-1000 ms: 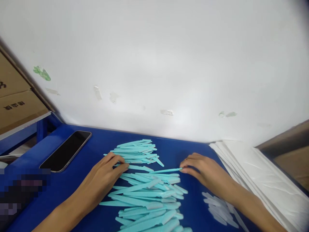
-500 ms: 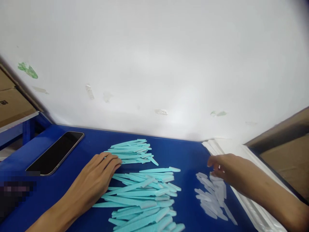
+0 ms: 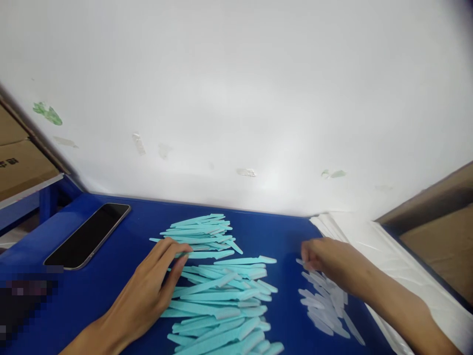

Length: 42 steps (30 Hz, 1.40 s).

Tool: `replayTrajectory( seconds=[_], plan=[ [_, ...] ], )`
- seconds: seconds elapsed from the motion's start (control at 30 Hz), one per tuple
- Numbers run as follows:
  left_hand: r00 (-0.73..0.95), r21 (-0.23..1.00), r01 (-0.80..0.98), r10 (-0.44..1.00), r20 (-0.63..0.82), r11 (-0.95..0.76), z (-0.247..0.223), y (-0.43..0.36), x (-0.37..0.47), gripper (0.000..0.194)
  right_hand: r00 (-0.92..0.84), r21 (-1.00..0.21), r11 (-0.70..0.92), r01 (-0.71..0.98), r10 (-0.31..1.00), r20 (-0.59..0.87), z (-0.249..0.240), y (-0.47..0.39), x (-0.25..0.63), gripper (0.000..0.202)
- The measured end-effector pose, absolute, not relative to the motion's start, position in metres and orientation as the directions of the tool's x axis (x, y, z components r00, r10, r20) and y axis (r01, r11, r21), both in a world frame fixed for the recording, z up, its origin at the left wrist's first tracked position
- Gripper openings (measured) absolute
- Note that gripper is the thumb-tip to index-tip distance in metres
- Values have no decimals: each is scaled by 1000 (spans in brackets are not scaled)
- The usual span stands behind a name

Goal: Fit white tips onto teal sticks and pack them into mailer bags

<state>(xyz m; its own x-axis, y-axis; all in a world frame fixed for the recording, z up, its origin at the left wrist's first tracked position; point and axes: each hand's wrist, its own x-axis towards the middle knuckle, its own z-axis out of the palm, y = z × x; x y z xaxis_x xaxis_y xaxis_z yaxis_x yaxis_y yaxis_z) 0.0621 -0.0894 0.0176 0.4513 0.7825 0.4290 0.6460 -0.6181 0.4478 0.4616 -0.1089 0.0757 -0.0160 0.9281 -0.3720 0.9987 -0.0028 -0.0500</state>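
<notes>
Sticks [image 3: 218,297], all teal, lie on the bench [image 3: 284,236] in two heaps, a small far one and a larger near one. Between the heaps, our left grip [image 3: 152,278] has thumb and forefinger around the left end of one stick; whether they are clamped on it or only resting there, we cannot tell. Off to the right, our right grip [image 3: 322,256] is curled over the far end of the clear slips [image 3: 327,303]. One slip shows at its fingertips, but blur keeps us from saying whether it is pinched or loose.

We judge the step in hand to be picking: a stick chosen on the left, a slip on the right, the two well apart. The next move, we think, calls for a firm pinch on a single slip, drawn free of its neighbours, while the left fingers lift their stick without dragging the others, so both can be brought together.
</notes>
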Motion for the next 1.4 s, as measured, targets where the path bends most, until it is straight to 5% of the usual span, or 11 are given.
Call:
replayTrajectory(
  seconds=[0.13,0.37,0.53,1.27,1.4],
  plan=[
    [461,437,633,765,450,-639,18,-89,62,23,-110,-93,88,992,957,-267,77,-109,459,16],
    [456,515,557,758,467,-652,20,-95,69,17,-331,-450,297,842,944,4,91,-122,412,20],
    [480,545,519,752,452,-659,25,-102,74,19,-354,-543,336,770,932,76,93,-132,386,22],
    [538,521,444,682,496,-729,27,-109,78,24,-396,-603,463,650,883,251,81,-139,368,21],
    [489,469,471,664,567,-747,26,-117,80,22,-461,-514,575,636,818,345,66,-143,357,29]
  ],
)
